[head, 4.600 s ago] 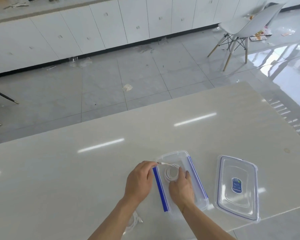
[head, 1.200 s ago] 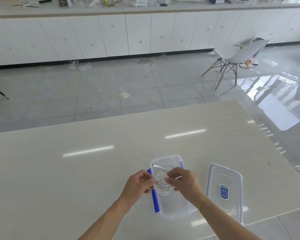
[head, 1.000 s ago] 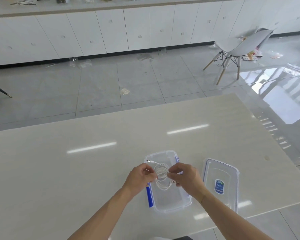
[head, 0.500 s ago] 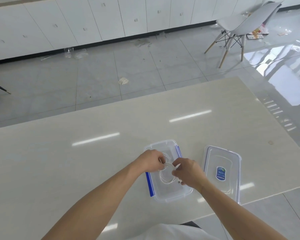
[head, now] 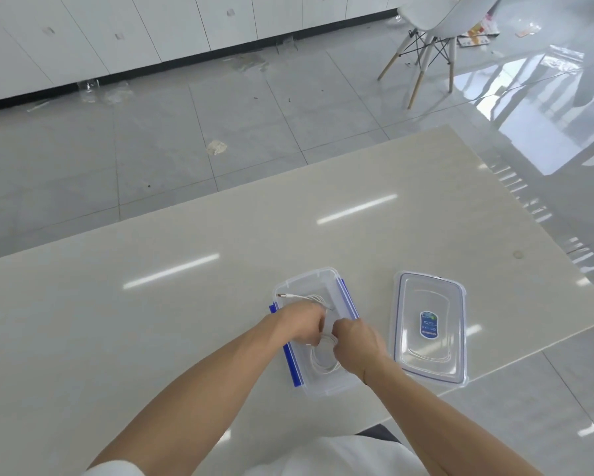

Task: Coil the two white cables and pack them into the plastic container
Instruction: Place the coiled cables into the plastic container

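Both hands were over the clear plastic container point(head: 326, 386), which sat on the pale worktop point(head: 151, 321) w/ blue clips along its long sides. The left hand point(head: 300, 324) and right hand point(head: 355, 341) were close together, nearly touching, fingers curled down into the container. They looked pinched on a coiled white cable point(head: 323, 359) whose loops showed just below the hands, inside the container near its closer end. Exact finger contact was hidden by the knuckles, so grip detail couldn't be told beyond that. A second white cable point(head: 306, 297) lay at the far end of the container; one plug end stuck out over the far-left rim. Whether the two coils touched couldn't be told; the hands covered the gap.

The container's lid point(head: 429, 329) lay flat on the worktop just to the right, apart from the container, w/ a blue label at its centre.

Bkgd: grey tiled floor point(head: 185, 132) w/ a scrap of paper on it, white cabinets point(head: 151, 32) along the far wall, and a white chair point(head: 433, 15) w/ wooden legs at upper right.
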The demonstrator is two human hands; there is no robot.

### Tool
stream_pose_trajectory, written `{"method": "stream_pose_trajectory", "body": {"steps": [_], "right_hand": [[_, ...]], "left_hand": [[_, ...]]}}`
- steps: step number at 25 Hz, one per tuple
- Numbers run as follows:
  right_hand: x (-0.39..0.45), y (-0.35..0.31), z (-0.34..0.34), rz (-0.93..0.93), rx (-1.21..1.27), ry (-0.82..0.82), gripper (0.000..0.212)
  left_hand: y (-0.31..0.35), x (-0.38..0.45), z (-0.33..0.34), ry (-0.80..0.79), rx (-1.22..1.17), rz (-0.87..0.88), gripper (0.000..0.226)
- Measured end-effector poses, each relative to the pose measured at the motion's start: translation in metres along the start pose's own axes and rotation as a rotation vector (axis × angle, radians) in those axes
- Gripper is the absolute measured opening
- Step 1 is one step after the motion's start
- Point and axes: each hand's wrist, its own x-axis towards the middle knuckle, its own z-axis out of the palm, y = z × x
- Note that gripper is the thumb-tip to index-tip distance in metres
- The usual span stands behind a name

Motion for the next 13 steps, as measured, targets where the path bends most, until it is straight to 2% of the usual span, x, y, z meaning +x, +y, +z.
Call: {"method": "stream_pose_trajectory", "body": {"steps": [5,9,13], "right_hand": [[0.002,-0.002,0.013,0.011,-0.065,0.005,0.027],[0.004,-0.005,0.018,0.0,-0.115,0.018,0.029],[0.005,-0.007,0.021,-0.006,-0.144,0.055,0.025]], "left_hand": [[0.004,0.005,0.01,0.012,0.077,-0.068,0.014],[0.007,0.009,0.014,-0.005,0.087,-0.101,0.005],[0.009,0.009,0.017,0.046,0.102,-0.106,0.015]]}}
